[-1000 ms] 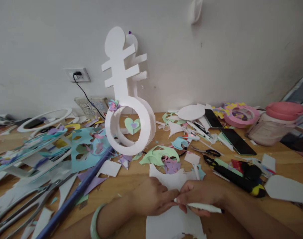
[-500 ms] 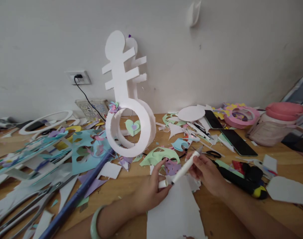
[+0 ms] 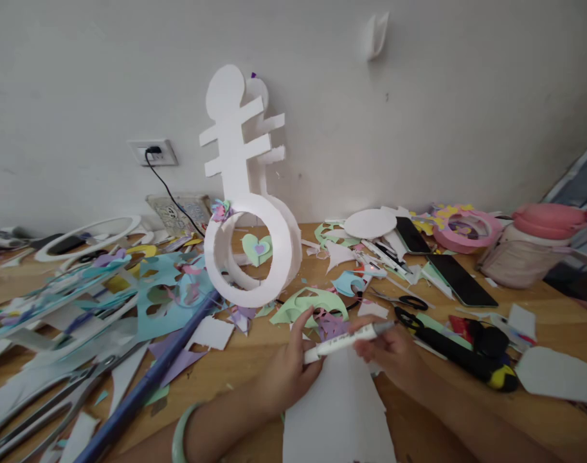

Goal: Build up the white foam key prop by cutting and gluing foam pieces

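A white marker [image 3: 341, 343] with a grey end spans my two hands, tilted up to the right. Its left end, where the cap sits, is pinched by my left hand [image 3: 286, 376], whose index finger points upward. My right hand [image 3: 389, 354] grips the grey end. Beneath the hands lies a sheet of white paper [image 3: 339, 411], reaching the bottom edge of the view. Just beyond them are a green cut-out scrap [image 3: 305, 302] and a purple scrap [image 3: 330, 323].
A white figure-shaped stand [image 3: 247, 289] leans by the wall. Large scissors [image 3: 76, 379] and a blue roll [image 3: 153, 373] lie left among paper scraps. To the right are small scissors [image 3: 411, 301], a black-and-yellow tool [image 3: 461, 352], a phone [image 3: 460, 280] and a pink ring [image 3: 467, 239].
The marker's dark tip has gone into the cap in my left hand, and the marker has swung flatter. My right hand has moved slightly down, toward the left hand.
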{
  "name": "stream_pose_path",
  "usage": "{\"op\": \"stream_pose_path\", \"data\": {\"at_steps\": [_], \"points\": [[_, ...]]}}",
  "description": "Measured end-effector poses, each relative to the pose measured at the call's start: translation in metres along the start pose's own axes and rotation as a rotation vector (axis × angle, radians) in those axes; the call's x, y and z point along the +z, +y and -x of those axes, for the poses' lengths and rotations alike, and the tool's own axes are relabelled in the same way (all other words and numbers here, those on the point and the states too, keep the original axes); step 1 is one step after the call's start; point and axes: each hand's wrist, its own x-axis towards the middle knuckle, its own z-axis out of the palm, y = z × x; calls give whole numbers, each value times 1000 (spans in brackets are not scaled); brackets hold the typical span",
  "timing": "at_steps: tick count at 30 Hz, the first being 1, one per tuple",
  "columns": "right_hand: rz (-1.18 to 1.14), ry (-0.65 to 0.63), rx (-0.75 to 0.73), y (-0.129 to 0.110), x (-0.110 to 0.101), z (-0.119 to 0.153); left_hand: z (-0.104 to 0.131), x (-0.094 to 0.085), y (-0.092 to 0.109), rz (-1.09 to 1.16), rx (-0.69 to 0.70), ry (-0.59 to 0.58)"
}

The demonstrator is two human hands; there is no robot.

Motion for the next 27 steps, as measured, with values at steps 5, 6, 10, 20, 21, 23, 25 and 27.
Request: {"op": "stream_pose_path", "data": {"at_steps": [5, 6, 10, 20, 21, 23, 25, 27], "points": [[-77, -111, -58, 12, 6, 9, 2, 0, -6, -33, 26, 1], [-69, -126, -83, 16, 6, 10, 2, -1, -7, -23, 44, -10], [134, -147, -292, 21, 1, 8, 2, 0, -10, 60, 99, -46], [344, -322, -371, 6, 13, 14, 3, 0, -12, -18, 247, -113], [372, -401, -371, 7, 14, 14, 2, -1, -11, -70, 298, -143], [425, -533, -346, 5, 16, 15, 2, -3, -10, -185, 389, -198], [425, -563, -269, 1, 16, 14, 2, -6, -8, -261, 425, -224], [343, -470, -172, -4, 14, 12, 3, -7, -6, -283, 405, -206]]}}
